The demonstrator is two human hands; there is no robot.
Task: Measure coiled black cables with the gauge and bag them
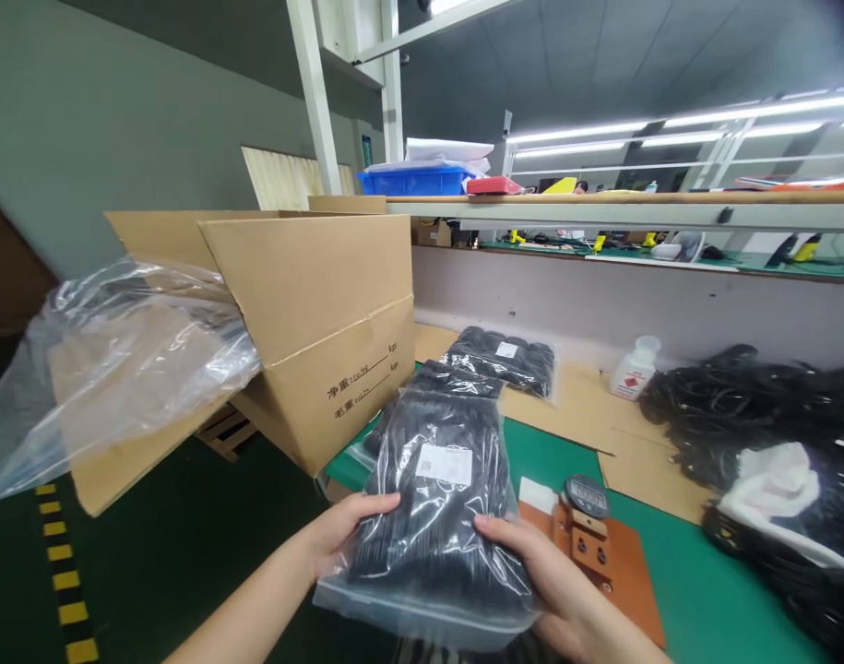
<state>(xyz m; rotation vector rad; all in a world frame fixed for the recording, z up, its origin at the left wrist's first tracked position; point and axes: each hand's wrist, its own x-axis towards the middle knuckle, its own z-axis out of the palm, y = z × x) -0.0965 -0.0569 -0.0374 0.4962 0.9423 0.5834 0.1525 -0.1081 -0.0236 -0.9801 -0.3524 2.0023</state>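
Both my hands hold a clear plastic bag of black cables [439, 489] with a white label, lifted over the near edge of the green table. My left hand [342, 535] grips the bag's left side, thumb on top. On the right side my right hand [552, 586] grips the lower corner, fingers curled over it. A large open cardboard box [311, 323] with a clear plastic liner [110, 369] spilling out stands just left of the bag.
Another sealed bag of black cables [505, 360] lies on cardboard sheets further back. An orange fixture with a round gauge [591, 535] sits beside my right hand. A white bottle [633, 369], a heap of loose black cables [754, 406] and a white cloth [781, 489] lie at right.
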